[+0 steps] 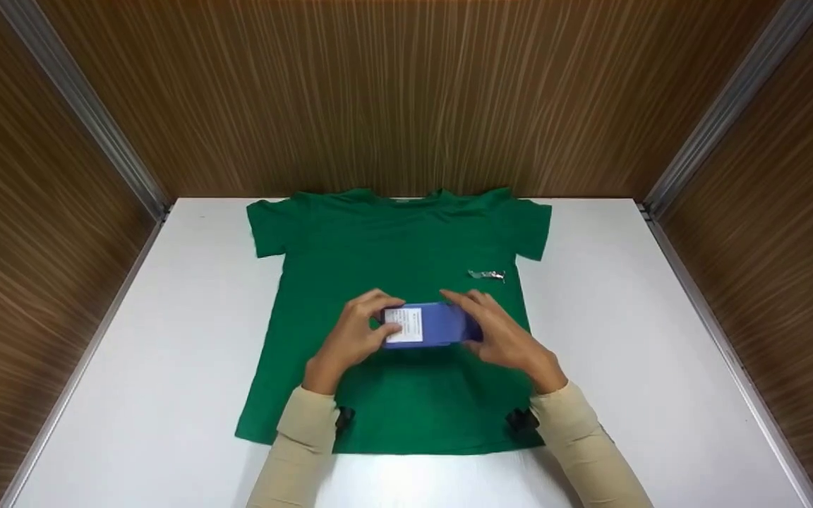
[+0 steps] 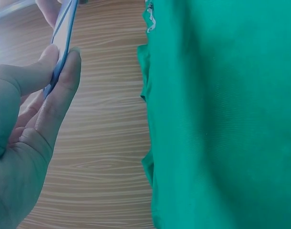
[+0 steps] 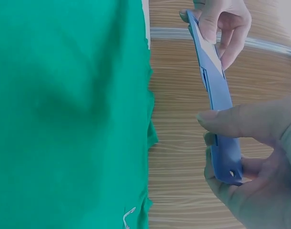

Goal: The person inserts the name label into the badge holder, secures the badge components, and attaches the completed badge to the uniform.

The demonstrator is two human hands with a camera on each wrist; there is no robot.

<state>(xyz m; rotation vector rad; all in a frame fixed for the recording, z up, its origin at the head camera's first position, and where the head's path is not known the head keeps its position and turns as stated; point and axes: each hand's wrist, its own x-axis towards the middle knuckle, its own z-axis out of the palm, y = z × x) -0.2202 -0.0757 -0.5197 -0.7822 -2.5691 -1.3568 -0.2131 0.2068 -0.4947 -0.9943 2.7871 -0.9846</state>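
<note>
A flat blue case [image 1: 442, 324] with a white printed label [image 1: 404, 325] is held level over a green T-shirt [image 1: 392, 247]. My left hand [image 1: 354, 331] pinches its left end, thumb on the label and fingers behind. My right hand [image 1: 502, 335] is around the other end; in the right wrist view the thumb lies across the case [image 3: 220, 95] and the fingers curl behind it. A small hole shows at that end. From the left wrist view the case [image 2: 63, 43] appears nearly edge-on, between the left thumb and fingers.
The T-shirt lies spread out, collar away from me, on a white table [image 1: 188, 339]. A small silvery strip [image 1: 488, 275] is on its right chest. Wood-grain panels [image 1: 406, 99] stand at the back and both sides, with metal rails [image 1: 96, 106] at the corners.
</note>
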